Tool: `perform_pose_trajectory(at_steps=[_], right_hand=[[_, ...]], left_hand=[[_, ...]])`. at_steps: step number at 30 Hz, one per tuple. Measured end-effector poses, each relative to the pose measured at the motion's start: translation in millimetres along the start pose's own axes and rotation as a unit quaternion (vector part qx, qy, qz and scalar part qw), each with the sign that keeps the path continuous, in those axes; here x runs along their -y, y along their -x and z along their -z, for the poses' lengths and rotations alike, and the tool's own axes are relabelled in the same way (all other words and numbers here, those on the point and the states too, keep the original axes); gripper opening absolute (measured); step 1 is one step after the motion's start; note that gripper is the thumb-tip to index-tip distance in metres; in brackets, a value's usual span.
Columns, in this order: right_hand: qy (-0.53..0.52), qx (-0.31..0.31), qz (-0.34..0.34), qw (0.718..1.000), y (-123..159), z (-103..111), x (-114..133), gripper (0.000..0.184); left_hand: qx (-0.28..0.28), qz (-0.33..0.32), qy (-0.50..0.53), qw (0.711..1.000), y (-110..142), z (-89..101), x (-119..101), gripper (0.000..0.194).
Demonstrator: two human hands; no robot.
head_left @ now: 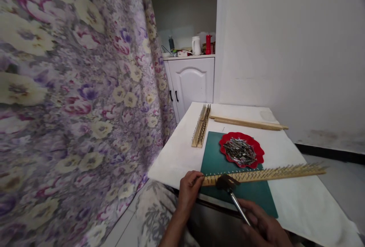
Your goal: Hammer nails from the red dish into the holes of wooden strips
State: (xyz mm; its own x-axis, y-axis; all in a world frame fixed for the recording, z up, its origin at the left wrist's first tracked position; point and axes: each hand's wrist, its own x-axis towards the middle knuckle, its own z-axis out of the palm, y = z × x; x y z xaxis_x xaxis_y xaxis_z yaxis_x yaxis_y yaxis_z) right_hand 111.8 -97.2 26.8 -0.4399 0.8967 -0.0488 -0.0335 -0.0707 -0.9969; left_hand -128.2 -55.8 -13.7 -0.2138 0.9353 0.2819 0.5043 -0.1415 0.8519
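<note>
1. The step in hand looks like hammering: the right hand (264, 225) has the metal-handled hammer (238, 206) with its dark head over the left part of the long, pale wooden strip (256, 177), which bristles with slender metal nails.
2. That strip lies across the near part of the flat green mat (210, 155), along the near edge of the white-covered table (176, 163), its far end running out towards the right edge.
3. A blow here would, I judge, call for a steady strip, a square hammer face and left fingertips clear of it.
4. The left hand (190, 186) has thumb and forefinger drawn together on the strip's left end; whether they also pinch a nail, I cannot tell.
5. The right fingers are curled round the handle, clamped on it.
6. The red scalloped bowl (258, 150) of loose silvery nails (239, 150) sits on the mat's far part. Short nail-studded wooden strips (195, 140) stand near the table's far left corner; bare wooden strips (248, 124) lie by the far edge.
</note>
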Motion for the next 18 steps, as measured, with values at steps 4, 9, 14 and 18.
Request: perform_pose_trajectory(at_steps=[4, 9, 14, 18], right_hand=[[0.054, 0.036, 0.043, 0.997, -28.6, -21.1, 17.7, 0.041], [0.079, 0.034, 0.047, 0.995, -45.4, -34.9, 20.0, 0.037], [0.066, 0.036, 0.035, 0.997, -48.3, -36.6, 17.5, 0.036], [0.106, 0.039, 0.037, 0.993, -48.9, -35.5, 16.8, 0.035]], left_hand=[[0.011, -0.004, 0.002, 1.0, 0.4, 1.3, -1.9, 0.016], [0.01, -0.015, -0.008, 1.0, 0.3, 2.4, -3.3, 0.016], [0.01, -0.006, -0.009, 1.0, 0.1, 1.7, -0.9, 0.017], [0.005, -0.008, 0.001, 1.0, 0.3, 1.5, -0.5, 0.017]])
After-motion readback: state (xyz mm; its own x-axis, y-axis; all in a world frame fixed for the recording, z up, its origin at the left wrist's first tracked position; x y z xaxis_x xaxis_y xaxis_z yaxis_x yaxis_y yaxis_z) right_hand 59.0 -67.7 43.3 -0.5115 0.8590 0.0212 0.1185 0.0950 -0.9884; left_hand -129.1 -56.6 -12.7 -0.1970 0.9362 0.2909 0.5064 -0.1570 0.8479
